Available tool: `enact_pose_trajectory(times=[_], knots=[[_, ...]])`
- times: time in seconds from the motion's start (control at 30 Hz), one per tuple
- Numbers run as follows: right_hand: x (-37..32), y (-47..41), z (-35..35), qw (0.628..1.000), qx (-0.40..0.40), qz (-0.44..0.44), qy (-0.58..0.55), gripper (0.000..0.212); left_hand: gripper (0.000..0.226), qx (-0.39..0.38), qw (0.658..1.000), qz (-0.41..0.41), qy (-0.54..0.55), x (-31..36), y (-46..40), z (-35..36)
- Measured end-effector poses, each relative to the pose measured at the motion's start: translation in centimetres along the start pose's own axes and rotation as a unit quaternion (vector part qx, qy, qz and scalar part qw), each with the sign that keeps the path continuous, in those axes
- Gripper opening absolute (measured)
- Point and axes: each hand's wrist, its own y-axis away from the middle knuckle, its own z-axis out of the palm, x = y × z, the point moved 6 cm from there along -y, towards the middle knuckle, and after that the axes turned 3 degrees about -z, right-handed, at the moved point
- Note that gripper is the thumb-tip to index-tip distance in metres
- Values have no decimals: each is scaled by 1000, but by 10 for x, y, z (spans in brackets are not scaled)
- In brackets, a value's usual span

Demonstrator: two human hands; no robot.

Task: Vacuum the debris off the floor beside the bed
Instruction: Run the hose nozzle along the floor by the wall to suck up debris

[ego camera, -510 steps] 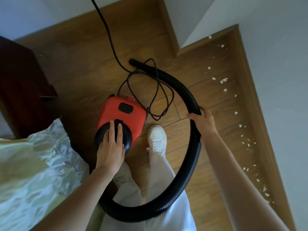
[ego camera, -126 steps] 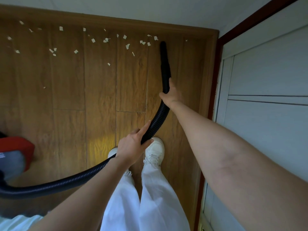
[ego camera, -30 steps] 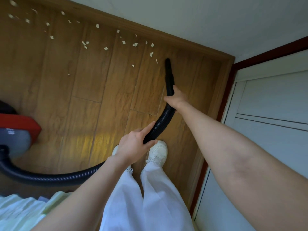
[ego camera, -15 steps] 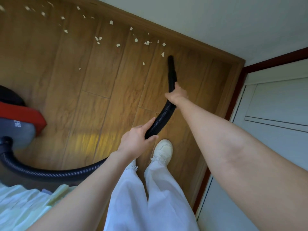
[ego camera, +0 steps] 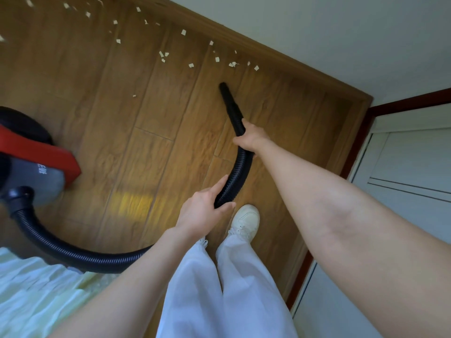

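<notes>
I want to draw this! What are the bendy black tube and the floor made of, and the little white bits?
The hose looks like matte black plastic: fine ridges ring it and it curves easily. The floor looks like wood or wood-look laminate: brown grain, plank seams, a soft sheen. The white bits look like torn paper, thin and flat, though they are too small to be sure.
</notes>
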Motion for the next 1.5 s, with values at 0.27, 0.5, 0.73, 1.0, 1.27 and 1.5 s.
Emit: enact_pose_trajectory(times=[0.27, 0.5, 0.73, 1.0, 1.27, 1.5], knots=[[21, 10, 24, 999, 34, 15, 13, 76, 66, -7, 1000, -7, -22, -15, 19, 11], [73, 15, 14, 990, 79, 95, -70, 79, 65, -24, 996, 26, -84, -1, 6, 24], [39, 7, 19, 995, 76, 44, -50, 78, 67, 4, 998, 14, -57, -18, 4, 15], [-15, -25, 21, 996, 67, -45, 29, 74, 69, 47, 998, -11, -48, -31, -14, 8], [62, -33, -29, 986, 137, 25, -93, 73, 66, 21, 993, 37, -112, 12, -55, 24], [75, -36, -47, 978, 140, 59, -147, 76, 64, 4, 989, 67, -130, 23, -78, 18]])
